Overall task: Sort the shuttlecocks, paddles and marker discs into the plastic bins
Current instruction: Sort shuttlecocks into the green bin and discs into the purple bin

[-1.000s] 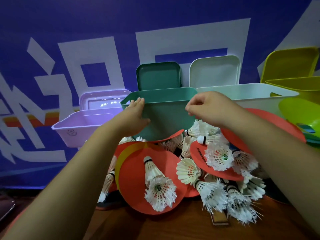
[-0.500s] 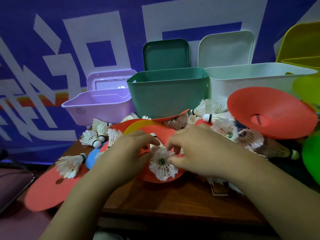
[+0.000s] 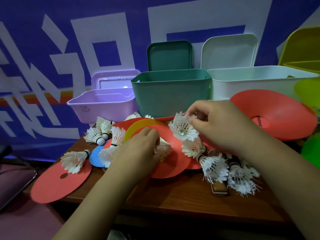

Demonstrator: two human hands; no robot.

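My right hand [image 3: 220, 125] pinches the feather rim of a white shuttlecock [image 3: 182, 129], lifted a little above the pile. My left hand [image 3: 138, 149] curls round another shuttlecock [image 3: 163, 149] lying on a red marker disc [image 3: 173, 163]. A yellow disc [image 3: 136, 126] and a blue disc [image 3: 97, 153] poke out of the heap. Several more shuttlecocks [image 3: 214, 166] lie scattered over the discs. A paddle handle [image 3: 219, 187] sticks out under them at the table's front. Behind stand the purple bin [image 3: 103, 108], green bin [image 3: 171, 94] and white bin [image 3: 251, 80].
A large red disc [image 3: 284, 115] leans at the right, with green discs [image 3: 311, 149] and a yellow bin [image 3: 304, 49] beyond it. Another red disc [image 3: 58, 184] overhangs the wooden table's [image 3: 173, 198] left front edge. Bin lids lean against the blue wall behind.
Both hands came down from the green bin's rim to the pile. My right hand has since lifted a shuttlecock off the red disc, and my left hand has closed round another.
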